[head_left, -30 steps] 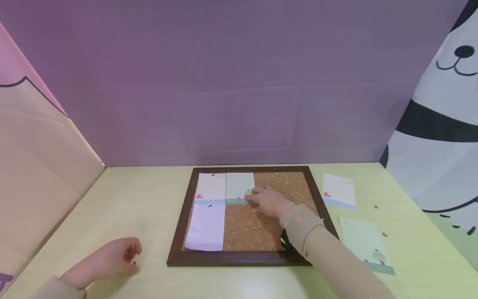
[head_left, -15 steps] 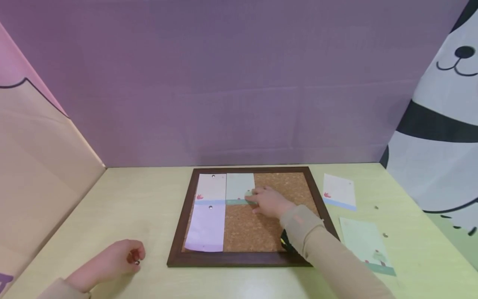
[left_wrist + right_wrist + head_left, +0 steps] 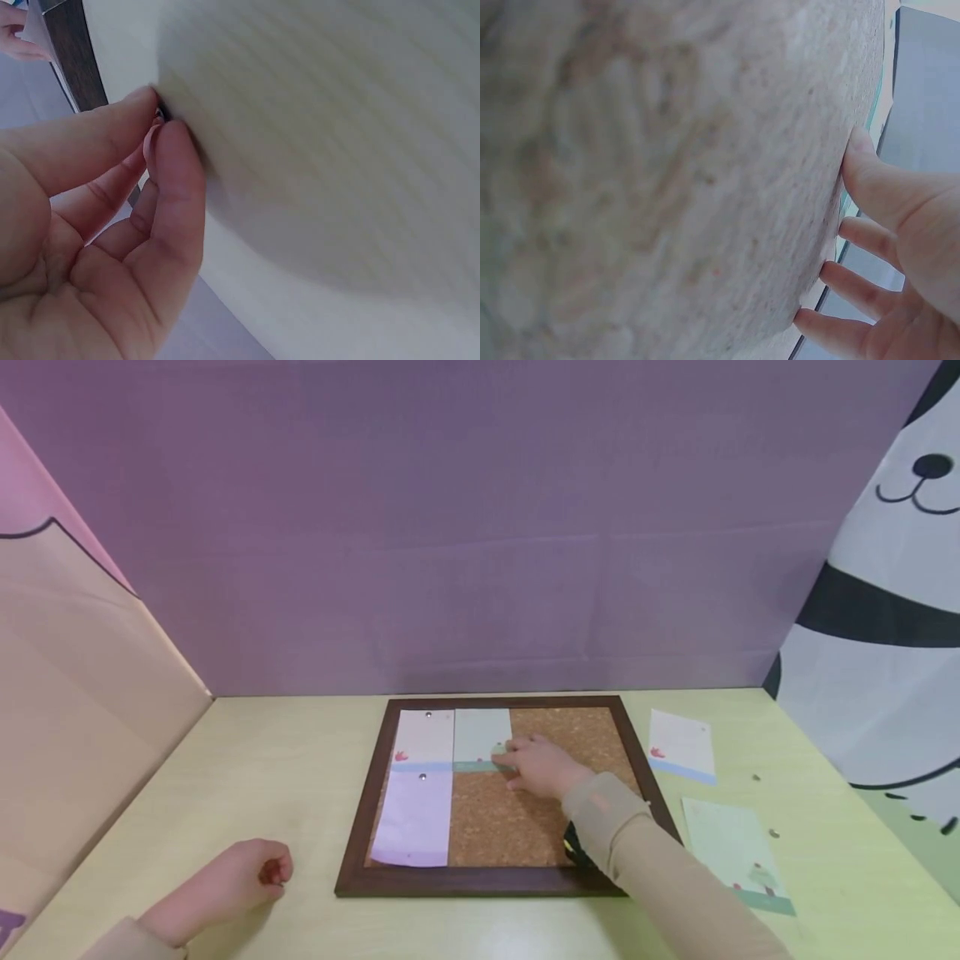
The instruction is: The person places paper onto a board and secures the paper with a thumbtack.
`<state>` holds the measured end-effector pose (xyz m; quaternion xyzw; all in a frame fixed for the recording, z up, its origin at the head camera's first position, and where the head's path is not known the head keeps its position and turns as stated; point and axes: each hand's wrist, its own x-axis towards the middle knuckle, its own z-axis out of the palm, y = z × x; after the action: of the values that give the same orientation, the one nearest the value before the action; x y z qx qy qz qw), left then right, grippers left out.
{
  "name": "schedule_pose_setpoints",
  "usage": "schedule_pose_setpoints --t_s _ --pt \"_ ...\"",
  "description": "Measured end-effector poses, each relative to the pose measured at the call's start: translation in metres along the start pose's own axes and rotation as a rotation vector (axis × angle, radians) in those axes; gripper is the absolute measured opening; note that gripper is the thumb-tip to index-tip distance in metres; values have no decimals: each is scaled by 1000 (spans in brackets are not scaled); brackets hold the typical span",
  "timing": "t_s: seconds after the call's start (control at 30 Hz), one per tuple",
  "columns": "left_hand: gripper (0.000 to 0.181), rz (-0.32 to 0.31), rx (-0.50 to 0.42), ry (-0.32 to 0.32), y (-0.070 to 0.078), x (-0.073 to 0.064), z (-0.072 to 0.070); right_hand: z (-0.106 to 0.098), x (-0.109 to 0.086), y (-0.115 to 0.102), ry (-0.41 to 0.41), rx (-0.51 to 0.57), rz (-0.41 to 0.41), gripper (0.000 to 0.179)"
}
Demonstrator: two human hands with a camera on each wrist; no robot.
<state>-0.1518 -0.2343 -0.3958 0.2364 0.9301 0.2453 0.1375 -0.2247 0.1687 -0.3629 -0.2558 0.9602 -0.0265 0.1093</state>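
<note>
My left hand, low on the left over the table, pinches a small metal thumbtack between thumb and index fingertip. Most of the tack is hidden by the fingertips. My right hand rests with spread fingers on the lower right part of a pale green note sheet, holding it against the framed cork board. To the left of that sheet lies a pink note sheet with a tack near its top. Below it a lilac sheet also has a tack at its top.
Right of the board lie a loose pink sheet and a loose green sheet. Beside them are two loose tacks, a far one and a nearer one. A purple backdrop stands behind the table.
My left hand has shifted slightly to the right, and its fingertips have closed together on the thumbtack. The right hand stays in place on the green sheet.
</note>
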Motion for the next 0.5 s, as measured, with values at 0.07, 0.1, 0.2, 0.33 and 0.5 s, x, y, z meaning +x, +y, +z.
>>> schedule_pose_setpoints --t_s 0.07,0.1,0.2,0.33,0.5 --pt "22 -7 0 -6 1 0 -1 1 0 0 -4 8 7 49" --pt "22 -10 -3 -10 1 1 -1 1 0 0 -4 9 8 49" --pt "20 -5 -19 -31 2 1 -2 1 1 0 -4 10 7 49" --pt "17 27 -40 -63 0 1 -4 0 0 0 -1 11 2 49" --pt "18 62 -24 -69 -3 2 -4 0 0 0 -2 11 3 49"
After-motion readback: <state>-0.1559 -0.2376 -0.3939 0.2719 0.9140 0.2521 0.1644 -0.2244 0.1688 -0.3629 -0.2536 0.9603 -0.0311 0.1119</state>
